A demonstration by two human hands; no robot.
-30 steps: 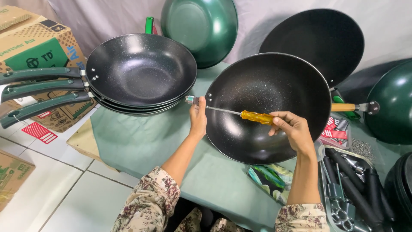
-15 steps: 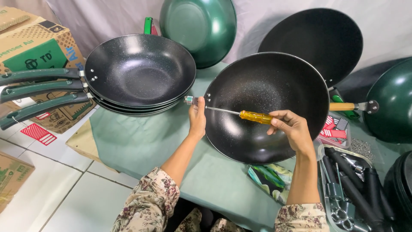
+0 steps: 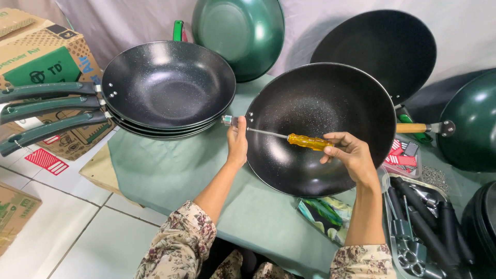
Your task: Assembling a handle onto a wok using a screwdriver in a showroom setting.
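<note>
At the far left, cardboard boxes [image 3: 39, 62] are seen beside a stack of black woks [image 3: 168, 85] whose handles overhang the surface [image 3: 170, 170]. The left hand [image 3: 237, 144] is closed on the rim of the tilted black wok [image 3: 320, 126]; the right hand's [image 3: 351, 155] grip is closed around the yellow-handled screwdriver [image 3: 307, 141], aimed at the rim fitting. The coating could be scratched if the tip slips. Little open room is left between the neighbouring pans and the tray of handles [image 3: 418, 227].

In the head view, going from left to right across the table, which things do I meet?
Cardboard box → stack of black woks → left hand → yellow-handled screwdriver → right hand → dark green wok.
</note>
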